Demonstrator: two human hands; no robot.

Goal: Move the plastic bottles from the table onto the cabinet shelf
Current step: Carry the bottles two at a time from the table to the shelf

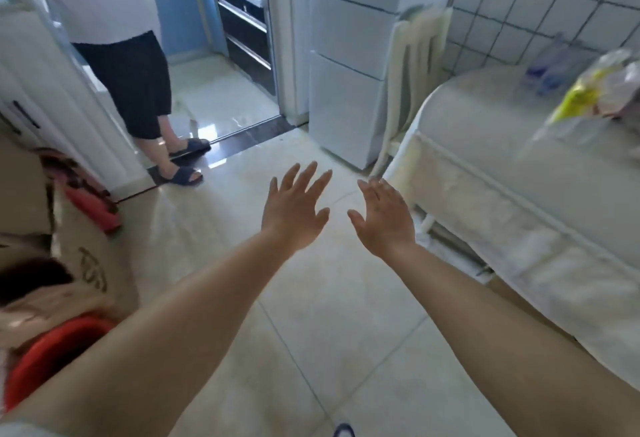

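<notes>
Both hands hold nothing, fingers spread: left hand, right hand. The blurred bottles stand near the table's far edge, ahead-right. The right hand is nearer.

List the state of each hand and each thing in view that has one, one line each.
left hand: open, fingers spread, holding nothing, over the floor.
right hand: open, fingers straight, holding nothing.
table: covered with a white cloth.
plastic bottles: blurred, on the table at its far end by the tiled wall.
bag: crumpled, lying on the table.
fridge: doors shut.
kitchen doorway: open, a person standing in it.
</notes>
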